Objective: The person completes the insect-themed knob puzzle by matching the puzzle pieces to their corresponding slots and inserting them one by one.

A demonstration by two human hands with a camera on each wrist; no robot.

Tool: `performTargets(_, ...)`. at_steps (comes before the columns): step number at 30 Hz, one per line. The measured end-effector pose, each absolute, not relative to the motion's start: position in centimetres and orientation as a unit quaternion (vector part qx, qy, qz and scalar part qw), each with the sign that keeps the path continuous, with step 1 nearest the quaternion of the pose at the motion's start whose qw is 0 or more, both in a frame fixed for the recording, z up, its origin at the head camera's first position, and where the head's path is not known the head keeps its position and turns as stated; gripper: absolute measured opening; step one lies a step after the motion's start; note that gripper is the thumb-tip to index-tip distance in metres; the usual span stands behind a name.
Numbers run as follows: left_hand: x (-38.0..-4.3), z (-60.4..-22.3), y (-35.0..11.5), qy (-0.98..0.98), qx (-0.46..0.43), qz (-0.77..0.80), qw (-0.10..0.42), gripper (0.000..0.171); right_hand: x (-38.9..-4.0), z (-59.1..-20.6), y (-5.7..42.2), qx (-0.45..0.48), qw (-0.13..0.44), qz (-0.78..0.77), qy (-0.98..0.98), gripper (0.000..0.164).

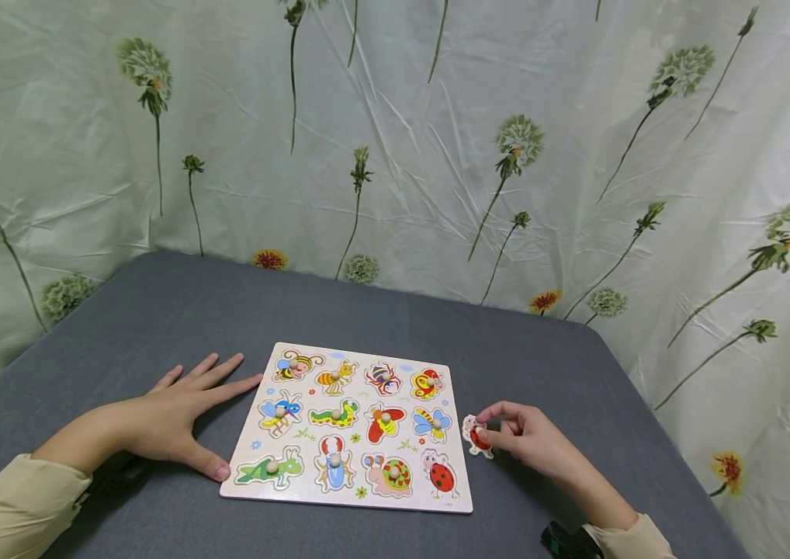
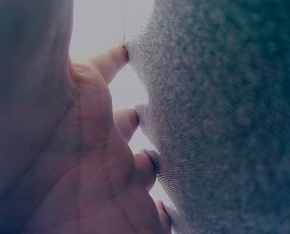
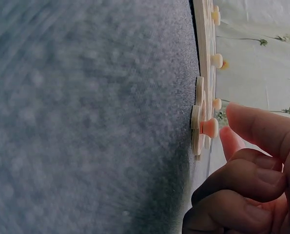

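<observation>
A wooden peg puzzle board [image 1: 384, 373] with insect pictures lies flat on the table. My left hand [image 1: 178, 411] lies to its left with fingers spread; the thumb touches the board's near left corner and the index fingertip reaches its left edge. Just off the board's right edge lies a ladybug puzzle piece [image 1: 472, 444], flat on the cloth. Over it is my right hand [image 1: 524, 439], thumb and index finger around its wooden knob [image 3: 210, 127]. In the right wrist view those fingertips look slightly apart from the knob, and the other fingers are curled.
A dark grey cloth covers the table [image 1: 339, 310]. Several knobbed pieces, such as the caterpillar [image 1: 346, 415] and grasshopper [image 1: 288, 464], sit in the board. The ladybug spot [image 1: 441, 475] at the near right corner shows its printed picture without a knob. A flowered curtain [image 1: 423, 194] hangs behind.
</observation>
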State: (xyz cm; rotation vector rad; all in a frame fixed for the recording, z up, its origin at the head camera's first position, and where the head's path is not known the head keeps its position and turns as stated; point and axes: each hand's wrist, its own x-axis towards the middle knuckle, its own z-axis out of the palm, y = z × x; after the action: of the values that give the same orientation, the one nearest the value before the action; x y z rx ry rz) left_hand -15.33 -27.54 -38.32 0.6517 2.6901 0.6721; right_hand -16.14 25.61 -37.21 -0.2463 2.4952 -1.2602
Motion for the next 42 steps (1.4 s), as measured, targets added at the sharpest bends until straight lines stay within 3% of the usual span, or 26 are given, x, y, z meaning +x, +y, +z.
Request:
performTargets(30, -15.52, -38.52, -27.71, 0.932, 0.232, 0.238, 0.145, 0.122, -16.54, -37.33, 25.85, -0.08, 0.208, -0.457, 0.861, 0.032)
performTargets(42, -15.57, -38.81, -27.86, 0.927, 0.236, 0.254, 0.145, 0.119, -16.53, -37.52, 25.64, -0.092, 0.193, -0.442, 0.871, 0.03)
